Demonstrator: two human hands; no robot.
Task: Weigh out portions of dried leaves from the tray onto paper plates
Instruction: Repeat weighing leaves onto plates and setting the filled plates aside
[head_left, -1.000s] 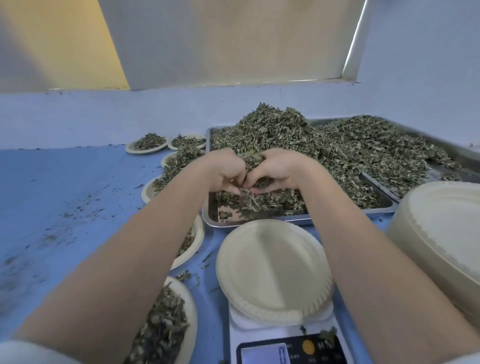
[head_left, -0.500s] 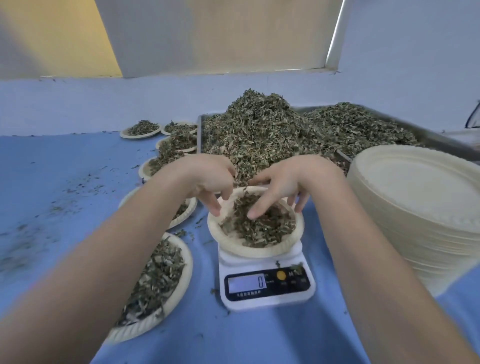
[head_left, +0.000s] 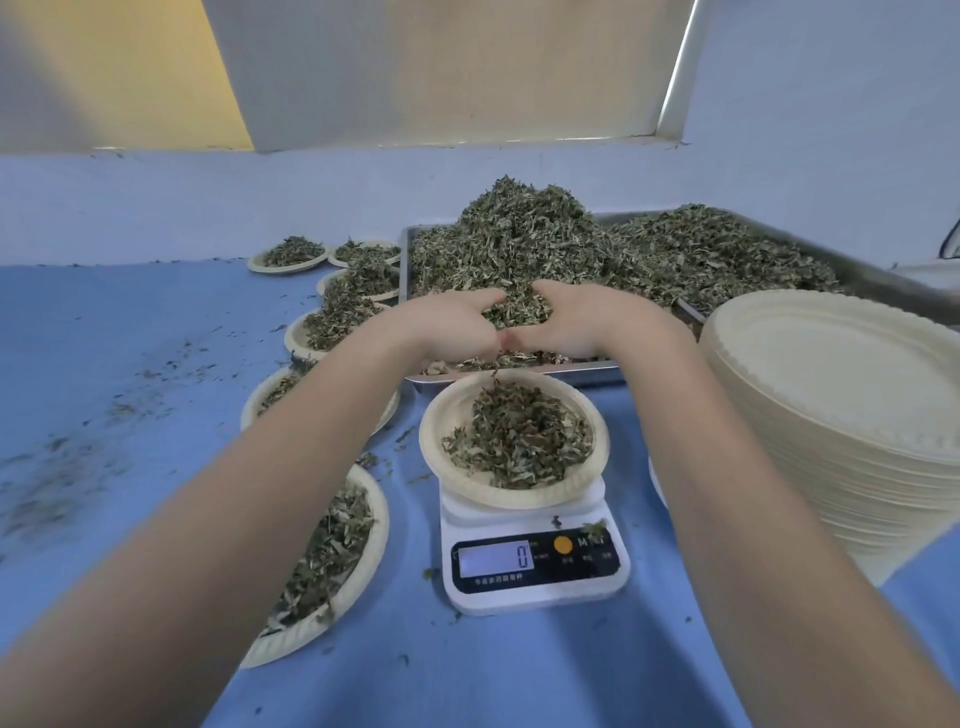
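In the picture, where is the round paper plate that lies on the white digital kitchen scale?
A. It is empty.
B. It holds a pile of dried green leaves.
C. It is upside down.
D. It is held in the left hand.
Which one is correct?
B: the round paper plate on the white digital kitchen scale holds a pile of dried green leaves, while both hands are farther back, in the metal tray.

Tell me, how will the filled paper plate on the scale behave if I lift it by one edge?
The paper plate looks thin, so it would probably flex. Its loose dried leaves are heaped, so some may slide off if it tilts.
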